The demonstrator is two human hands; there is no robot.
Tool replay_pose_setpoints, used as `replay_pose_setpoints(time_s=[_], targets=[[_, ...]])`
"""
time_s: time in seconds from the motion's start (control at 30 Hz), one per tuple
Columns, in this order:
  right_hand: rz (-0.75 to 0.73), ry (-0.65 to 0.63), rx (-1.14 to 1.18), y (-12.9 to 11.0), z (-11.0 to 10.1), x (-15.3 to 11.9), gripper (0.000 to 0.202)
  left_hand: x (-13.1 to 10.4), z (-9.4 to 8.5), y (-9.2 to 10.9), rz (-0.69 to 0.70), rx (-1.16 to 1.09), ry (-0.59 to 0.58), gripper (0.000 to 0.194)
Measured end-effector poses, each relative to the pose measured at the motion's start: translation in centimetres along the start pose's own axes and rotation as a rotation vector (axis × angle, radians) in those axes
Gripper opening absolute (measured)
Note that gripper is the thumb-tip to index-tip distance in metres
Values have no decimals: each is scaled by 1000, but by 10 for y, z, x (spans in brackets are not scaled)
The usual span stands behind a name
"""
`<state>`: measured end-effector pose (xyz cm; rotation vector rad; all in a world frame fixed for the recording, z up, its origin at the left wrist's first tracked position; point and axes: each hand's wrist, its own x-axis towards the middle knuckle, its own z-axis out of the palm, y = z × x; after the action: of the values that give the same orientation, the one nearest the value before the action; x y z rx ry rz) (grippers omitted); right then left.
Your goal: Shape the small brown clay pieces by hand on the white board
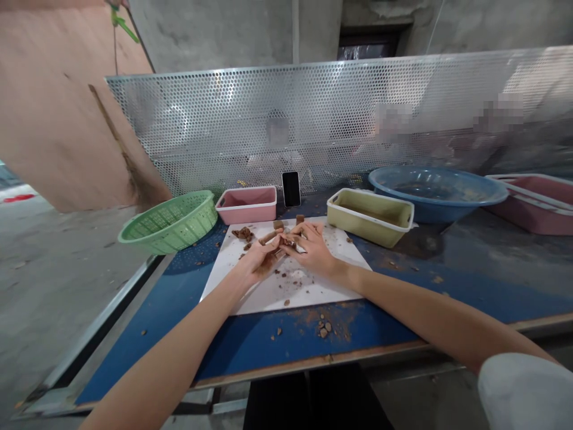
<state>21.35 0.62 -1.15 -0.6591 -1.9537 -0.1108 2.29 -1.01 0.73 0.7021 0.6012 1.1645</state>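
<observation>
My left hand (261, 258) and my right hand (312, 247) meet over a white board (257, 303). Their fingers are curled together around a small lump of brown clay (289, 242), mostly covered by the fingers. Brown smears mark the fingers. Just beyond my hands, two small brown blocks (278, 224) sit near the board's far edge. A crumbly heap of brown clay pieces (243, 234) lies on the left of the board. Crumbs are scattered below my hands.
Behind the board stand a pink basket (247, 214), a phone (291, 190) and a yellow-green basket (367, 226). A green colander (172, 237) is at left, a blue basin (443, 206) at right. Loose crumbs (324, 328) dot the blue table (268, 361). A perforated metal screen (250, 119) rises behind.
</observation>
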Motion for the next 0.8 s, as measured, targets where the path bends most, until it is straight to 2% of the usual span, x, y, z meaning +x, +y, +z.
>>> replay_pose_setpoints(time_s=[0.2, 0.4, 0.47, 0.6, 0.8], targets=[[31, 10, 42, 3, 3, -1, 20, -2, 5, -1, -12, -25, 60, 18], [112, 52, 82, 4, 4, -2, 26, -6, 15, 0, -27, -79, 43, 5], [136, 47, 65, 3, 3, -2, 26, -6, 14, 1, -24, -78, 24, 9], [137, 4, 57, 1, 2, -2, 22, -5, 7, 1, -13, -45, -9, 29], [95, -13, 9, -2, 1, -1, 29, -8, 8, 2, -15, -28, 7, 32]])
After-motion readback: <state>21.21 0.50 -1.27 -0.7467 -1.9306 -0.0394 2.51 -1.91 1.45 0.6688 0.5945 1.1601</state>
